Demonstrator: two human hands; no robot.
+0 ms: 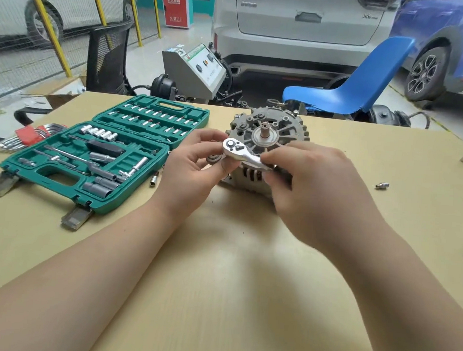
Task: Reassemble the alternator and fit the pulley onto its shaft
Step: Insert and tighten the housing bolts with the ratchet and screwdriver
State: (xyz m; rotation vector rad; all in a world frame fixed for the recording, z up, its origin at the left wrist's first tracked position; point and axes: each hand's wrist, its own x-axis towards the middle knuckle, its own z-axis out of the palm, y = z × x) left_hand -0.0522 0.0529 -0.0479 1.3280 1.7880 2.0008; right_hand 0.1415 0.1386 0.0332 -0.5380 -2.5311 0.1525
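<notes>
Chrome ratchet (244,154) before ribbed alternator (268,139)

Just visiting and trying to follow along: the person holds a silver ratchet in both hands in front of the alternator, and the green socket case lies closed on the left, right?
Not quite. The head view shows the green socket case lying open, sockets and bits visible. The rest stands: both hands hold the silver ratchet in front of the alternator.
</notes>
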